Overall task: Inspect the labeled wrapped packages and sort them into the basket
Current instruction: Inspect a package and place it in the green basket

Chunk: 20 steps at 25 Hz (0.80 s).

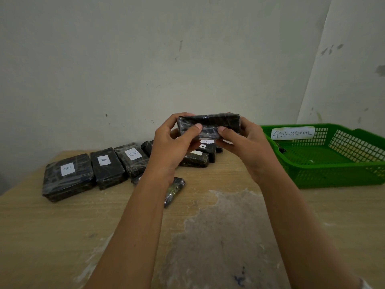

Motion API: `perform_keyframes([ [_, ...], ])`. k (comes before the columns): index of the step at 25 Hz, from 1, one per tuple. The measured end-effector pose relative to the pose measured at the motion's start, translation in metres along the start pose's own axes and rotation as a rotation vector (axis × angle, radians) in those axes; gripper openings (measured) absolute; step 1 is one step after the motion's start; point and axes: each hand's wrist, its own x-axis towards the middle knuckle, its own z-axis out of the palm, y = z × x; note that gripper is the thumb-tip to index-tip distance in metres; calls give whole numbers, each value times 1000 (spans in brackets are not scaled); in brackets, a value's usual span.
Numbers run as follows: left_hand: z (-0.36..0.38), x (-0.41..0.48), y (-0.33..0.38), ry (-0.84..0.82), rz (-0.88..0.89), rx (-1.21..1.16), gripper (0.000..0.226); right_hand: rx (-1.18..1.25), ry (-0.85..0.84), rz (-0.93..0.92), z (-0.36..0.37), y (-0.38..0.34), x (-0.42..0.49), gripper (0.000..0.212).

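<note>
We are looking at a green basket [325,176] sitting on a wooden table [208,236], and we are placing everything else by it. A white label [292,133] reading "ABNORMAL" is hanging on the basket's far wall. Something small and dark [281,150] is lying inside the basket by its left wall; we cannot tell what it is.

Just left of the basket, and raised above the table, a black wrapped package [209,125] is being held between both hands. The left hand [173,142] is gripping the end farther from the basket, its fingers curling round the back and its thumb pressing on the face turned toward us. The right hand [245,142] is gripping the end nearer the basket in the same way, fingers wrapping behind and thumb lying on the near face. The two thumb tips are almost meeting at the middle of the package.

Left of the basket and below the hands, a small heap of packages [195,158] is lying on the table, and we are reading an "A" on one of its white tags. Farther left of the basket, three packages are lying side by side: the nearest to the basket is showing a "B" [132,161], the middle one an "A" [107,167], and the one farthest from the basket a "B" [67,177]. One more package [175,189] is lying left of the basket, partly hidden under the left forearm.
</note>
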Motion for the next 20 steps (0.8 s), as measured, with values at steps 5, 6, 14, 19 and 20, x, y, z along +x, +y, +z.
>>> perform_keyframes([
  [5,-3,2,2,22,-26,0,13,-39,-71,15,-7,-3,0,17],
  [6,-4,2,2,17,-32,2,14,-33,-79,25,-8,-4,-1,15],
  [14,-2,0,1,3,-18,36,19,-45,-35,26,-7,-5,0,12],
  [19,-1,-1,-1,-23,4,71,25,-92,46,-12,-1,-2,-1,11],
  [20,-1,-1,-1,-44,-4,62,26,-92,57,-19,-1,-2,-1,12],
])
